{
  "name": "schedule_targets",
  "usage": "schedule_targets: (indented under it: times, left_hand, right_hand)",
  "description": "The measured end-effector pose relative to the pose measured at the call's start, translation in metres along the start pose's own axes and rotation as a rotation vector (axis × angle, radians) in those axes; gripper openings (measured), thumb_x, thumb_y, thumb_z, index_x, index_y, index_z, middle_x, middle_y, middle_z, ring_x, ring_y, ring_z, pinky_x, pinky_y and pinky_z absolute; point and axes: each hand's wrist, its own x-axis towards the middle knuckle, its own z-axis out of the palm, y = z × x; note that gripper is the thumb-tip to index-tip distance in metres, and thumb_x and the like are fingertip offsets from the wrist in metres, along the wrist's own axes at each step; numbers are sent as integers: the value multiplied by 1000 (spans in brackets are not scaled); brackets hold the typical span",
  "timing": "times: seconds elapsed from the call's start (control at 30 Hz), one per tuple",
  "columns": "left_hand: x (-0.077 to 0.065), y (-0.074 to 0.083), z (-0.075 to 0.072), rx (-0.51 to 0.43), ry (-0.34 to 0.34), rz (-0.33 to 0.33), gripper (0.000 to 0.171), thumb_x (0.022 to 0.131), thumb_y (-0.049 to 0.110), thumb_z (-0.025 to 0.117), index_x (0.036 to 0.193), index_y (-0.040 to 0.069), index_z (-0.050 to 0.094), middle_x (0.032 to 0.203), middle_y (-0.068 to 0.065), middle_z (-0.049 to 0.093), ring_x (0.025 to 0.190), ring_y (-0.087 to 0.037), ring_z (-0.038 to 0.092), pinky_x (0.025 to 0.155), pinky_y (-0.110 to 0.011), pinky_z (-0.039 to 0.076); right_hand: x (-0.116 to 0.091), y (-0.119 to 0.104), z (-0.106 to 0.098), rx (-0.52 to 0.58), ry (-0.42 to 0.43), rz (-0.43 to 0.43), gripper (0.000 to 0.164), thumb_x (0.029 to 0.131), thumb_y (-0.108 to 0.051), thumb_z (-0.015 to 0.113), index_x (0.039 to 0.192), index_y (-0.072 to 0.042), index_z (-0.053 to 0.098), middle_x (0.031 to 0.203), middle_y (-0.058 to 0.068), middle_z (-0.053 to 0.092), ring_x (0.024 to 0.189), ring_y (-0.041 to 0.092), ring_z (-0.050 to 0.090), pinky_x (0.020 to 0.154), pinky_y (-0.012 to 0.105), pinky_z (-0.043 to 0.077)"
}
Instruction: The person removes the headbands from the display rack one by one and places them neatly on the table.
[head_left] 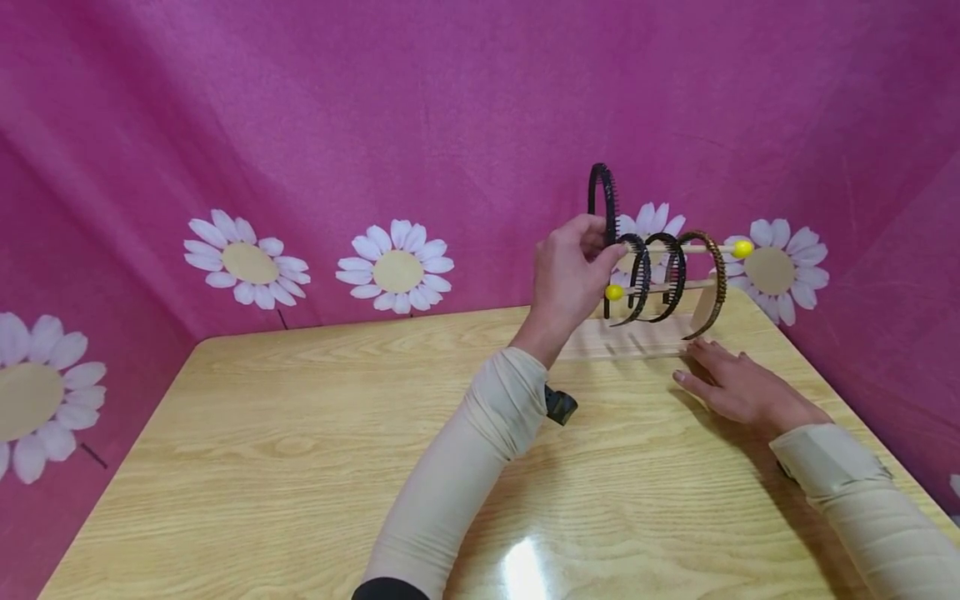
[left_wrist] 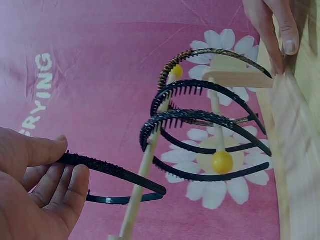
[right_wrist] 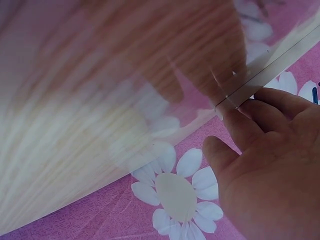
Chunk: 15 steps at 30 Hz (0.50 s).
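Note:
My left hand (head_left: 568,271) holds a black toothed headband (head_left: 602,196) up at the left end of a wooden rack (head_left: 585,343). In the left wrist view, thumb and fingers pinch this headband (left_wrist: 111,168) by its curved top, and its ends overlap a rod (left_wrist: 131,210). Two dark headbands, a nearer one (head_left: 639,283) and a middle one (head_left: 675,279), hang over the rack's two rods. A brown-gold beaded headband (head_left: 720,287) hangs at the right. My right hand (head_left: 738,390) lies low, fingers extended, fingertips at the base's front right edge.
Yellow balls cap the rods, one at the front (head_left: 614,292) and one at the right (head_left: 742,249). The rack stands near the back edge of a wood-grain table (head_left: 300,467). Behind hangs a pink curtain (head_left: 465,100) with white daisies.

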Motion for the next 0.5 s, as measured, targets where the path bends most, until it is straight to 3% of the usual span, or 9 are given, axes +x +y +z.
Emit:
schedule_targets:
  times: [0.27,0.5]
  left_hand:
    - [0,14,-6,-8,-13,15,22,91,12,77,110,4,70,92,-2,72,77,-5,63,69,-11,49]
    - [-3,22,-14,-127,1,17,21,90,8,78,108,2,70,92,-3,72,79,-6,64,72,-13,52]
  right_hand:
    - [1,0,1,0,13,-11,75,106,-51,43,149,10,37,155,35,25,142,53,22,110,72,17]
    - [1,1,0,-19,-5,-1,79,105,-54,41,152,9,31,157,35,22,143,53,21,110,72,18]
